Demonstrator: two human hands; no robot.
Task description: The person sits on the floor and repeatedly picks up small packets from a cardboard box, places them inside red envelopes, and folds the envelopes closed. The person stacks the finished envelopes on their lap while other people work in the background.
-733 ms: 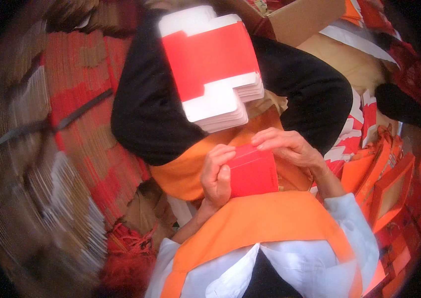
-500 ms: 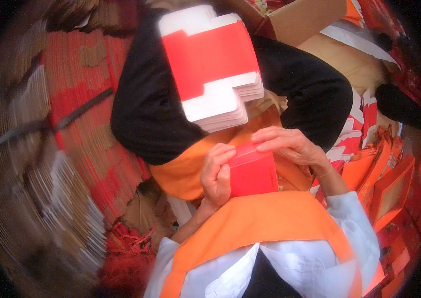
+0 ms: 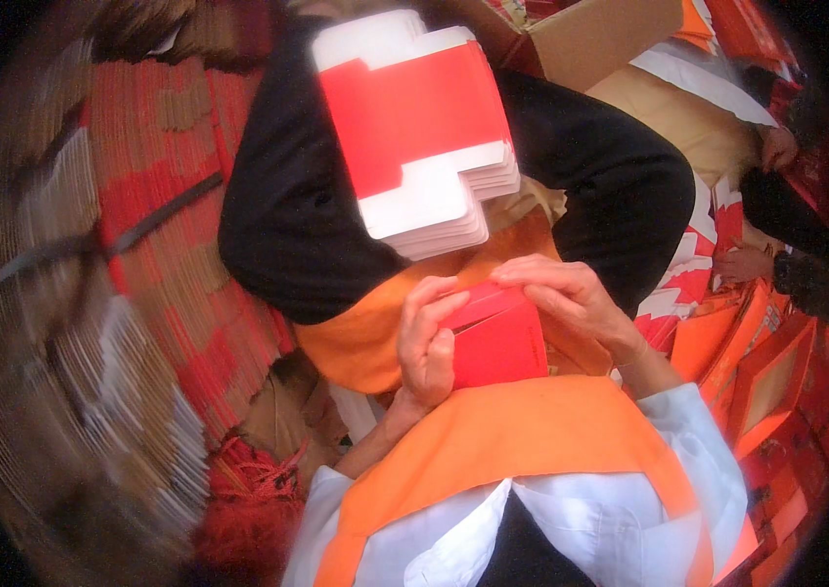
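Note:
A small red cardboard box [image 3: 498, 344] rests against my orange apron, a dark narrow gap showing along its upper edge beside a flap. My left hand [image 3: 426, 344] is wrapped round its left side, thumb on the front. Over the upper right corner, my right hand [image 3: 576, 298] presses its fingers together on the flap edge. Beyond both hands, a stack of flat red-and-white box blanks [image 3: 409, 122] lies across my lap, between my dark-trousered legs.
Strapped bundles of flat red and brown cardboard [image 3: 155, 166] stand on the left. An open brown carton [image 3: 610, 44] is at the far right. At the right edge, another person's hands [image 3: 742, 264] are near loose red-and-white pieces [image 3: 673, 289] and orange bags [image 3: 742, 333].
My right fingers have shifted slightly left along the box's top, and a dark gap has opened beside the flap. Another person's hands have come into view at the right.

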